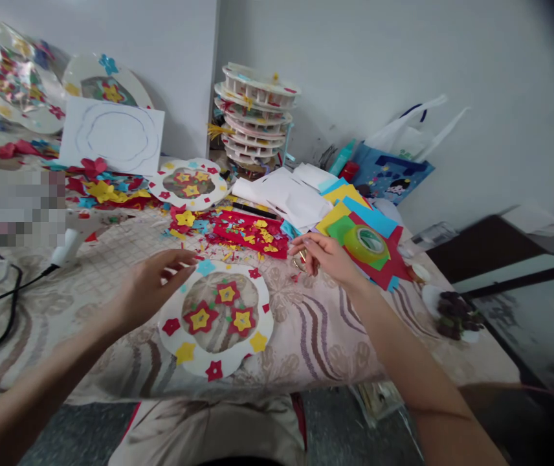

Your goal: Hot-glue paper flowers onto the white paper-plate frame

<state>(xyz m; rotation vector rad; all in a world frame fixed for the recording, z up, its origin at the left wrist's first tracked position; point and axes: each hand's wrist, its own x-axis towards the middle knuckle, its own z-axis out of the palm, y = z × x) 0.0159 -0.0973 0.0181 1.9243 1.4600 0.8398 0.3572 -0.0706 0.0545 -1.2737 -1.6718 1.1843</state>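
A white scalloped ring [167,346] with a clear middle lies flat on the table before me. Red, yellow and blue paper shapes decorate its rim, and three red flowers with yellow star centres sit in the middle. My left hand [153,285] hovers at its upper left edge, fingers loosely bent and thumb apart, close to a light blue paper star [205,266]. To the right of the ring, my right hand [325,257] has bent fingers around small gold loops that look like scissors handles [299,260]; the blades cannot be made out.
Paper scraps on a red sheet [252,232], white papers [287,197], coloured sheets and a yellow tape roll [365,243] lie beyond my hands. Behind stands a tiered white paper lantern [257,116]. A glue gun [69,246] with a cord is left; the table's front edge is near.
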